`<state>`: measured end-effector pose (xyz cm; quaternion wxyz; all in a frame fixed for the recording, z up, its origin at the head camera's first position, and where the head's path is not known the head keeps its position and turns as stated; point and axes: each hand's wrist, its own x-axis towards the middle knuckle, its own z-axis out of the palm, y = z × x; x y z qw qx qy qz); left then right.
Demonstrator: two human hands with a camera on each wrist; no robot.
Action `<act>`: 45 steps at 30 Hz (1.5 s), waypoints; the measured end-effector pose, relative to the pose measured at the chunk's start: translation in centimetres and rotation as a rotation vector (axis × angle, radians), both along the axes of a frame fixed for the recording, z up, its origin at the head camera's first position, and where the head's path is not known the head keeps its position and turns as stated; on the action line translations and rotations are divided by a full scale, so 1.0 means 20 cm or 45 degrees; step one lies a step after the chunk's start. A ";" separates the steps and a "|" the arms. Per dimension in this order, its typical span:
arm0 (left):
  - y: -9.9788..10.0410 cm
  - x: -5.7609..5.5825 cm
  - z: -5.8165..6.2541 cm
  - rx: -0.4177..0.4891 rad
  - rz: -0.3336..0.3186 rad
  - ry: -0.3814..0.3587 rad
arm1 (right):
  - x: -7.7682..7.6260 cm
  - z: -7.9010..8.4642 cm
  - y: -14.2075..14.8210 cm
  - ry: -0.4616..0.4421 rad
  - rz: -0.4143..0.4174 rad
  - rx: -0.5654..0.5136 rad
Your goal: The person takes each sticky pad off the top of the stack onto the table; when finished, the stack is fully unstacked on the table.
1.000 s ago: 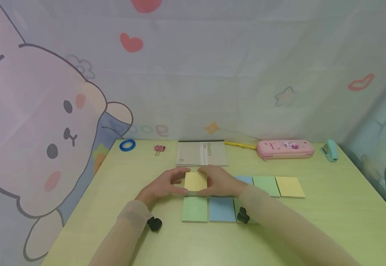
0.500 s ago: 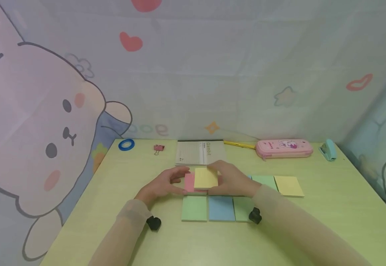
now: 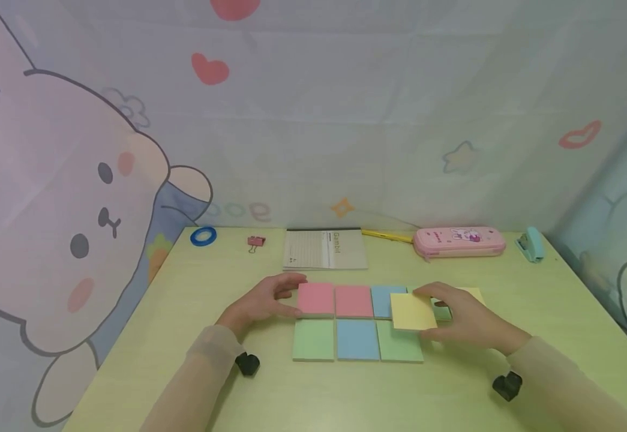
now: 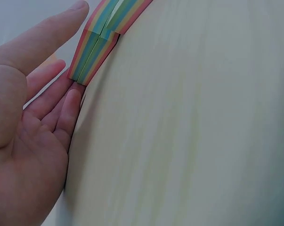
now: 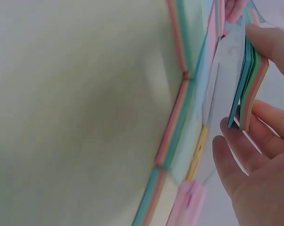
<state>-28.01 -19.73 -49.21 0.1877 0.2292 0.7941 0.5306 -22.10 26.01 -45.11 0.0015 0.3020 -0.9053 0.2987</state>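
Note:
My right hand (image 3: 467, 318) pinches a small sticky note pad with a yellow top (image 3: 413, 312), thumb at its near edge and fingers at its far edge. It is raised above the green and blue pads. The right wrist view shows the held pad's layered coloured edges (image 5: 250, 89), split by a narrow gap. My left hand (image 3: 264, 300) rests at the left side of a pink-topped pad (image 3: 315, 299), its thumb and fingers spread near the corners. In the left wrist view, fingertips touch the end of the striped pads (image 4: 92, 56), while the thumb stands apart.
Pads lie in two rows: another pink one (image 3: 353, 301), a blue one (image 3: 357, 340) and green ones (image 3: 313, 340) among them. Behind are blue tape (image 3: 203, 236), a binder clip (image 3: 256, 243), a notebook (image 3: 325, 249), a yellow pencil-like stick (image 3: 387, 236), a pink pencil case (image 3: 459, 242) and a stapler (image 3: 531, 244).
My right hand has lifted the yellow-topped pad off the left end of the far row and carried it right, uncovering the pink pads. My left hand has stayed in place.

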 end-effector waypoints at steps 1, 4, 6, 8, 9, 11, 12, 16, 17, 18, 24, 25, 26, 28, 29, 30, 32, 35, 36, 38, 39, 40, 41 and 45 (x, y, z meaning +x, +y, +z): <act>0.00 0.00 0.00 -0.005 0.001 0.002 | 0.02 -0.01 0.04 0.015 -0.008 0.005; 0.00 0.00 0.00 -0.012 0.013 -0.002 | 0.08 -0.02 0.13 0.037 -0.014 0.011; 0.00 0.01 0.01 -0.011 0.013 0.002 | 0.12 -0.02 0.18 0.039 -0.016 0.021; 0.00 0.01 0.01 -0.005 0.007 0.001 | 0.15 -0.02 0.22 0.030 -0.021 0.037; 0.00 0.01 0.01 -0.002 0.002 0.001 | 0.16 -0.02 0.23 0.025 -0.027 0.048; 0.00 0.01 0.00 0.005 -0.009 0.009 | 0.19 -0.03 0.26 0.018 -0.028 0.076; 0.00 0.01 0.00 0.007 -0.011 0.009 | 0.20 -0.03 0.27 0.011 -0.028 0.088; 0.01 0.00 0.00 0.008 -0.007 0.007 | 0.22 -0.05 0.30 0.001 -0.021 0.114; 0.01 0.01 0.01 0.005 -0.003 0.005 | 0.22 -0.06 0.31 0.001 -0.020 0.122; 0.01 0.01 0.00 0.007 0.001 -0.001 | 0.22 -0.06 0.31 0.006 -0.018 0.130; 0.00 0.00 -0.01 0.002 0.013 -0.013 | 0.23 -0.09 0.31 0.004 -0.053 0.248; 0.00 0.00 -0.01 0.001 0.011 -0.011 | 0.23 -0.10 0.32 -0.009 -0.069 0.264; 0.00 0.00 -0.01 0.001 0.011 -0.011 | 0.24 -0.10 0.32 -0.011 -0.077 0.274; 0.00 0.00 -0.01 -0.002 0.004 -0.004 | 0.24 -0.11 0.34 0.005 -0.094 0.274; 0.00 0.00 -0.01 -0.003 0.003 -0.002 | 0.24 -0.11 0.35 0.025 -0.102 0.263; 0.00 0.00 -0.01 -0.008 0.004 -0.001 | 0.25 -0.12 0.36 0.044 -0.110 0.253; 0.00 0.00 -0.01 -0.021 0.011 -0.005 | 0.25 -0.12 0.39 0.092 -0.110 0.237; 0.00 0.00 -0.01 -0.032 0.020 -0.004 | 0.26 -0.13 0.41 0.153 -0.101 0.211; 0.00 0.00 -0.01 -0.035 0.021 -0.004 | 0.26 -0.13 0.41 0.163 -0.095 0.211; 0.00 0.01 0.00 -0.035 0.025 -0.009 | 0.26 -0.13 0.41 0.169 -0.093 0.219; 0.00 0.01 0.00 -0.033 0.025 -0.011 | 0.26 -0.13 0.40 0.164 -0.100 0.227; 0.00 0.01 0.00 -0.032 0.024 -0.014 | 0.26 -0.12 0.40 0.154 -0.109 0.238; 0.00 0.01 0.00 -0.030 0.025 -0.022 | 0.26 -0.12 0.39 0.145 -0.118 0.249; 0.01 0.01 0.01 -0.032 0.026 -0.033 | 0.26 -0.11 0.37 0.125 -0.142 0.270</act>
